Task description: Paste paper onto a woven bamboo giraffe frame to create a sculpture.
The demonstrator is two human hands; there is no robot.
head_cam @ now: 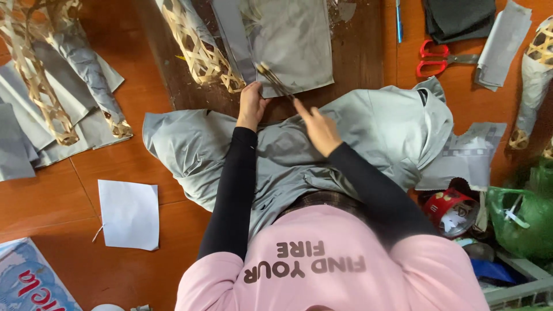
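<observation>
Left hand [251, 103] clamped on thin bamboo strips [273, 80] over grey fabric [299, 46] at top centre, right hand [318, 129] loosely apart beside them; strips could slip or splinter if grip slackens.

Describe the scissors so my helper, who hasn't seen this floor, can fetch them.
Look at the orange tiled floor, top right, beyond the grey cloth. The red-handled metal scissors lie between a blue pen and folded grey sheets; nothing else nearby has red loops.
</observation>
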